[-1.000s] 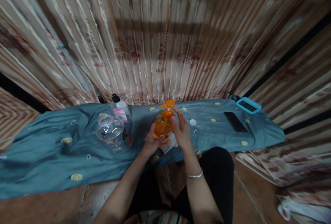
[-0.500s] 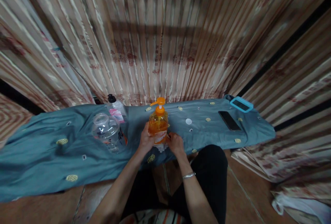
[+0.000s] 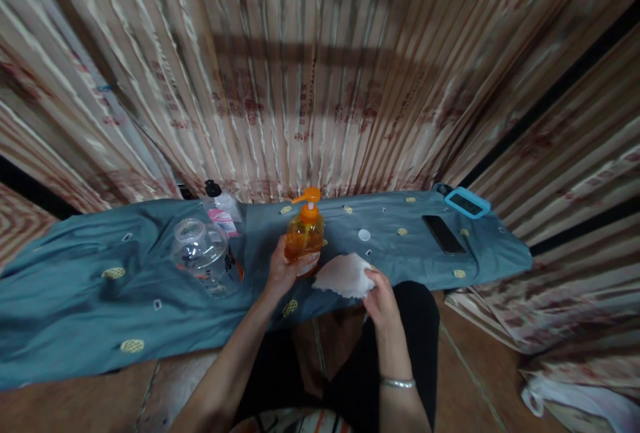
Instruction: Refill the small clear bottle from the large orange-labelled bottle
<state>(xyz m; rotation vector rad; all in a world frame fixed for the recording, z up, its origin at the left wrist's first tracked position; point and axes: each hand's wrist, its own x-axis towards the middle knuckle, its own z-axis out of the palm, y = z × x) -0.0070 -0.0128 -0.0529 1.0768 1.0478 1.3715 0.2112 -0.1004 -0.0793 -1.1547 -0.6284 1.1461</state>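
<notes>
- The left hand (image 3: 283,271) is closed around the lower part of the orange pump bottle (image 3: 304,236), which stands upright near the front edge of the table (image 3: 75,313), about at the middle of its length.
- The right hand (image 3: 381,298) is pinching a white wipe (image 3: 344,275) by its right side. The wipe is spread open and lies just beside the bottle, at the front edge of the table; I cannot tell if it touches the bottle.
- The pump head of the bottle is up, with the nozzle pointing to the left. The bottle looks about half full of orange liquid.
- As I judge it, the work is cleaning the bottle with the wipe. At this moment the wipe is off the bottle, so the wiping is either between two strokes or near the end. Whether the surface is already clean, the picture is too dark to show.
- Things that seem not handled now: a clear plastic jar (image 3: 203,261) lying to the left of the bottle, and a small bottle with black cap (image 3: 221,209) behind it, close to the back edge.
- A small white cap (image 3: 365,235) lies on the blue cloth to the right of the pump bottle.
- Toward the right end of the table lie a dark phone (image 3: 443,234) and a device in blue case (image 3: 467,201), well apart from both hands.
- A striped curtain (image 3: 320,73) hangs behind the back edge.
</notes>
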